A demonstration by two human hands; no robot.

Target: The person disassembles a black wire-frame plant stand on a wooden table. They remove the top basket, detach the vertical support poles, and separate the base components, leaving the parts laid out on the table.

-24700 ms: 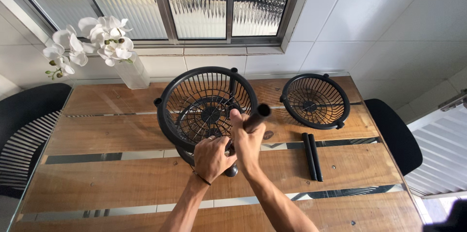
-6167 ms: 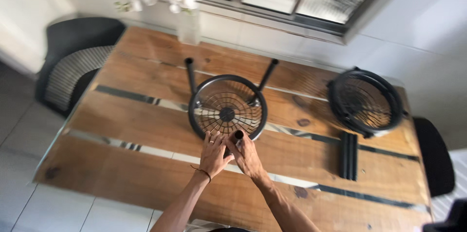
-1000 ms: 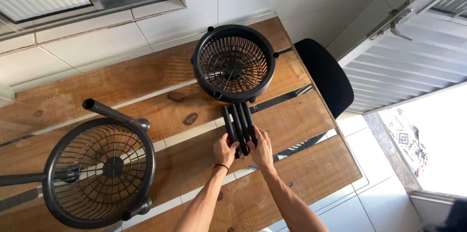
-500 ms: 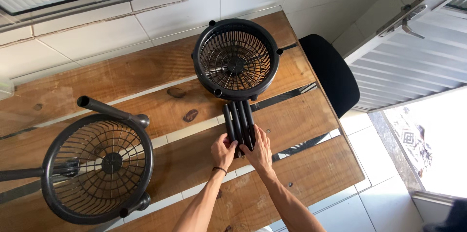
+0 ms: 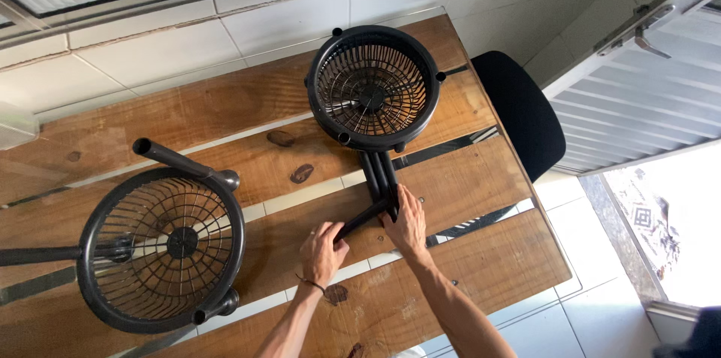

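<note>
**Black tube being drawn from a bundle of tubes on the bench**

Black tube (image 5: 359,221): lies slanted, its lower end clasped in the left hand (image 5: 323,251), its upper end still against the bundle of tubes (image 5: 379,172). The right hand (image 5: 406,221) lies flat, palm down, fingers pressing the near end of the bundle; it grasps nothing that can be seen. The bundle rests on the wooden bench (image 5: 466,178), touching the rim of the smaller black wire basket (image 5: 374,88).

Step in hand, as judged: separating one tube from its fellows. The next move calls for lifting it free without rolling the others.

At left stands a larger wire basket (image 5: 161,248) with tubes already socketed at its rim, one (image 5: 180,162) slanting upward. A black chair (image 5: 522,114) sits beyond the bench edge.

Hard to make out: the number of tubes left in the bundle; the left-hand tube is cut off by the frame.
</note>
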